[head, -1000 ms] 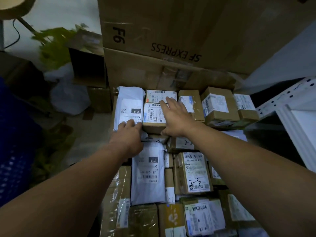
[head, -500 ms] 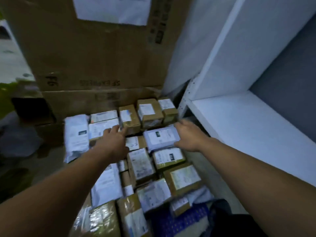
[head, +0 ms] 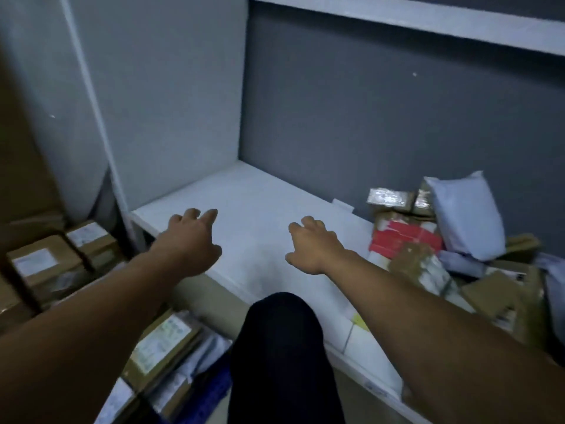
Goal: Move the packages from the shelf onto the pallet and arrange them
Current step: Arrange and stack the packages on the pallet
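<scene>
On the shelf (head: 260,203), blurred packages (head: 428,261), partly behind the right forearm (head: 428,313).

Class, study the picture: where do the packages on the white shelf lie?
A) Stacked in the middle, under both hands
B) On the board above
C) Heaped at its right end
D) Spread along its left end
C: the heap of packages sits at the right end of the white shelf, while the left hand and the right hand are open over its left part and hold nothing.
</scene>
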